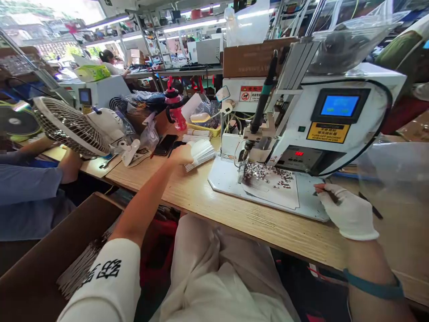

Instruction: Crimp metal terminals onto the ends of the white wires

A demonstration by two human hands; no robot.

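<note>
My bare left hand (182, 154) reaches across the wooden table to a bundle of thin white wires (204, 154). The fingers look closed at the bundle's left end, though the fingertips are partly hidden. On my right hand (348, 210) is a white glove with bare fingertips. Its thumb and fingers are pinched together by the right edge of the machine's white base plate (221, 179); whatever they hold is too small to make out. Many small dark and silvery pieces (268, 173) lie scattered on a pale sheet (284, 197) beneath the press machine (355, 80).
Behind the bundle are a black phone (166, 145), a pink bottle (176, 109) and a yellow tray (216, 130). A fan (70, 125) stands left. A cardboard box (50, 241) with wires sits below the table edge. A dark slim tool (370, 205) lies right. Another person sits left.
</note>
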